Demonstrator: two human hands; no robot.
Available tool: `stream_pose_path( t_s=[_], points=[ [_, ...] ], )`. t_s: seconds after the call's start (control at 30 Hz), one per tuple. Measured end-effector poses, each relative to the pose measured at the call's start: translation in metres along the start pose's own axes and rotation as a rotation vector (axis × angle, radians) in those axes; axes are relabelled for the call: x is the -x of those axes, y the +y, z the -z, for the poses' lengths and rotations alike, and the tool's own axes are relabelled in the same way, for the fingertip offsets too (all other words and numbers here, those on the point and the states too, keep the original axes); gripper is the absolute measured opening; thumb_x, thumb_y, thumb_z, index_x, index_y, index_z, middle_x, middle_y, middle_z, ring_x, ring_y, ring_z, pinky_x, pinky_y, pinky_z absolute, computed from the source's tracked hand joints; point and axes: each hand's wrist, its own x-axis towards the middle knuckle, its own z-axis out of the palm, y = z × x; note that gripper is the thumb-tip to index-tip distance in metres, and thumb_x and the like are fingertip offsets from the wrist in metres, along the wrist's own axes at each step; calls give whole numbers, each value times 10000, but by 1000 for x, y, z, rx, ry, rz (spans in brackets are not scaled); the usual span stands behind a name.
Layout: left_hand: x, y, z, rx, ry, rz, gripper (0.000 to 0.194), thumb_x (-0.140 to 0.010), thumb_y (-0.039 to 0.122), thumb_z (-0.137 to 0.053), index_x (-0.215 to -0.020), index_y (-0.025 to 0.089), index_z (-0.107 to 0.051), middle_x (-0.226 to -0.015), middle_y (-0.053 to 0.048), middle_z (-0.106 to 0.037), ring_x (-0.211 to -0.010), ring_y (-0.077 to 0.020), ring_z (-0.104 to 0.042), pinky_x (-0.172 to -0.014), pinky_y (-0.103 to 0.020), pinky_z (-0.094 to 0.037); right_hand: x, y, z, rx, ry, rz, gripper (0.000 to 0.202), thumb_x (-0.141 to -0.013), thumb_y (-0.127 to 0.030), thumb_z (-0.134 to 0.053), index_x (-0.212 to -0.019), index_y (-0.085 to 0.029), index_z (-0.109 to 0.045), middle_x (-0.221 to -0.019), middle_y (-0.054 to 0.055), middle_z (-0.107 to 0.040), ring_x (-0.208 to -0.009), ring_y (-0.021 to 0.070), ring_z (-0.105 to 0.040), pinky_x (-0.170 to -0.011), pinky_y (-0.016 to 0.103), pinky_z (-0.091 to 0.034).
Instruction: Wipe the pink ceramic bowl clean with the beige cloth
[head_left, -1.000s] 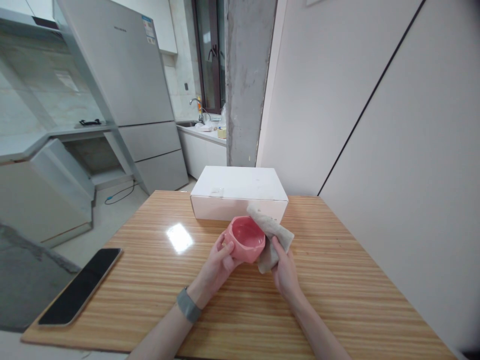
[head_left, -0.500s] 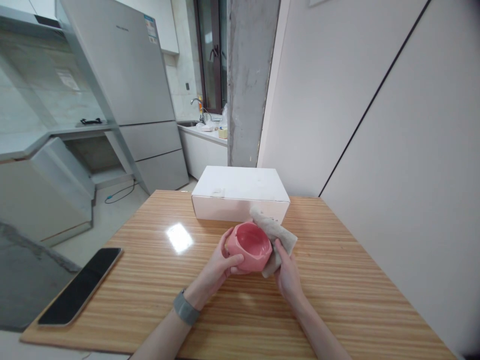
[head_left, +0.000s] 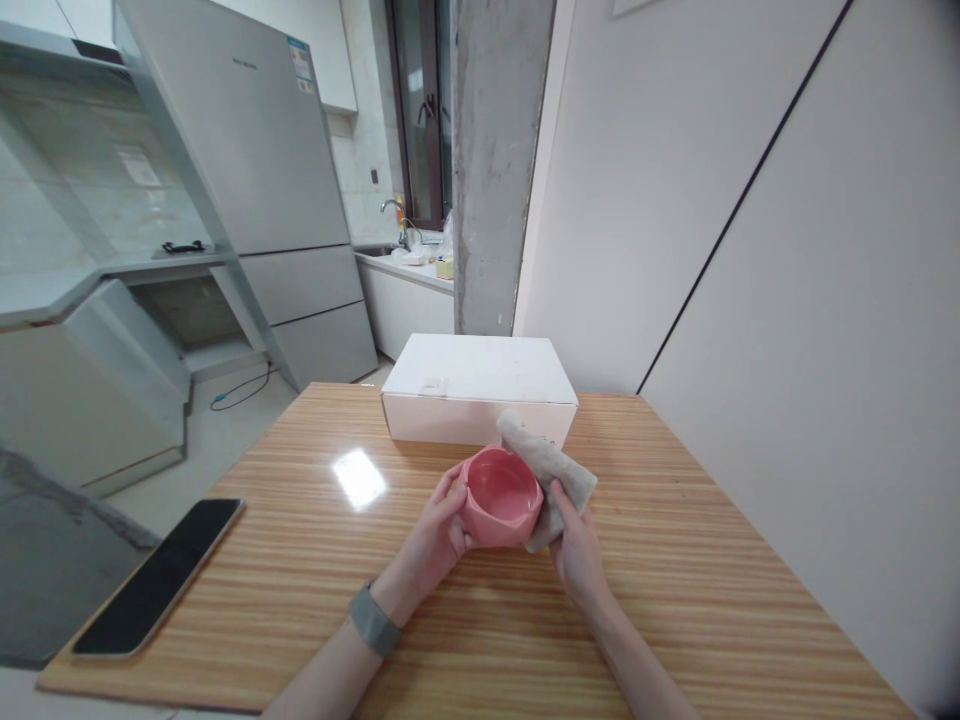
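A pink faceted bowl point(head_left: 501, 500) is held above the table, its opening tilted toward me. My left hand point(head_left: 439, 530) grips it from the left, with the thumb now near its upper left rim. My right hand point(head_left: 576, 550) is closed on a folded light grey cloth point(head_left: 551, 470), which rests against the bowl's right side. The cloth's upper end stands in front of the white box. The fingers of my right hand behind the cloth are hidden.
A closed white box point(head_left: 480, 385) sits at the back of the wooden table point(head_left: 300, 600). A black tablet or phone point(head_left: 161, 575) lies at the left edge. A wall borders the table's right side.
My left thumb has moved up from the bowl's lower front to its left side, and the bowl has turned slightly. The cloth and my right hand have barely moved.
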Motion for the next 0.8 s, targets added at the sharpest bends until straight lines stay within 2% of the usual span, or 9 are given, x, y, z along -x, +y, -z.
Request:
stream_pose_path(
  t_s=[0.17, 0.3, 0.43, 0.53, 0.63, 0.7, 0.8],
  points=[
    [1, 1, -2, 32, 20, -52, 521, -814, 233, -669, -1275, 292, -431, -1336, -68, -545, -1039, -217, -618, -760, -330, -558, 0, 2, -1, -9, 13, -9, 417, -645, -445, -807, -1000, -246, -715, -1030, 9, -758, -1062, 240, -665, -905, 336, -544],
    [2, 2, 3, 52, 64, -85, 535, -784, 173, -692, -1237, 281, -428, -1240, -54, -604, -1002, -187, -630, -783, -288, -525, 1, 3, -4, 8, 18, -42, 402, -617, -461, -811, -939, -238, -723, -957, 11, -770, -1005, 240, -687, -827, 315, -573],
    [4, 6, 3, 60, 56, -101, 600, -768, 141, -696, -1290, 285, -436, -1222, -49, -621, -1011, -178, -626, -817, -282, -504, 2, 4, -5, 5, 14, -45, 394, -618, -458, -810, -936, -244, -715, -972, 11, -769, -1039, 232, -675, -839, 298, -570],
    [2, 10, -2, 94, 6, -59, 516, -832, 205, -632, -1324, 246, -481, -1286, -73, -600, -1125, -210, -584, -882, -308, -495, 2, 5, -2, -19, 34, -59, 421, -602, -445, -827, -957, -252, -707, -1005, 8, -763, -1032, 231, -679, -813, 294, -580],
    [-1, 11, -3, 126, 0, 29, 420, -895, 350, -558, -1280, 181, -558, -1257, -97, -628, -1164, -240, -568, -921, -328, -489, 1, 7, 1, -8, 30, -46, 423, -601, -444, -830, -955, -248, -707, -1010, 15, -762, -1012, 239, -688, -776, 301, -593],
    [-3, 8, -1, 134, 0, 55, 430, -912, 417, -525, -1270, 184, -569, -1248, -93, -636, -1156, -244, -574, -915, -337, -493, 0, 7, 2, 4, 17, -30, 409, -618, -446, -823, -953, -242, -709, -1007, 19, -763, -984, 235, -697, -771, 301, -595],
    [-3, 3, 3, 123, 11, 49, 440, -910, 432, -535, -1286, 206, -555, -1253, -85, -633, -1128, -241, -591, -889, -347, -501, 1, 7, 3, 19, 7, -28, 406, -641, -442, -813, -973, -233, -710, -991, 21, -765, -937, 220, -709, -776, 295, -591]
  ],
)
